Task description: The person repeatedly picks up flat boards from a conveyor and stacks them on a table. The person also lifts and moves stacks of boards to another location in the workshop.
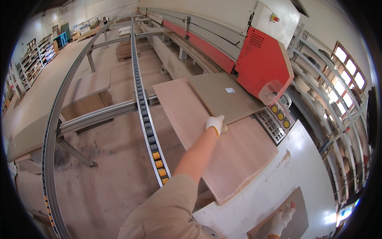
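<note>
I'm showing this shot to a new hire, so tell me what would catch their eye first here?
The big red machine housing at upper right draws the eye first. In front of it, the gloved left hand presses on the near edge of a grey-brown panel lying on a larger pinkish board. At lower right, the gloved right hand rests on a small brown board on the white table.
</note>
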Demonstrator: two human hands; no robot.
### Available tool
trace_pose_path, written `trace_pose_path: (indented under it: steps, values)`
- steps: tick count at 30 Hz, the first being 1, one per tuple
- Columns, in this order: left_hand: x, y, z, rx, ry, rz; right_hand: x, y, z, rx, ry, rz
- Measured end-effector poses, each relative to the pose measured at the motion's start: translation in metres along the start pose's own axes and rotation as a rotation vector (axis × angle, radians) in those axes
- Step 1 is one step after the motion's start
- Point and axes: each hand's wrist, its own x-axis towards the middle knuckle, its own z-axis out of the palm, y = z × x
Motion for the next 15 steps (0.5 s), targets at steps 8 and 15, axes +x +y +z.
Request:
trace_pose_path:
  steps: [8,15]
  values:
    - [-0.080,-0.052,0.006,0.136,-0.206,-0.017,0.065,-0.045,0.135,1.043,-0.326,0.664]
    - [-0.168,-0.091,0.014,0.302,-0.425,-0.139,0.082,-0.075,0.205,1.117,-0.391,0.847]
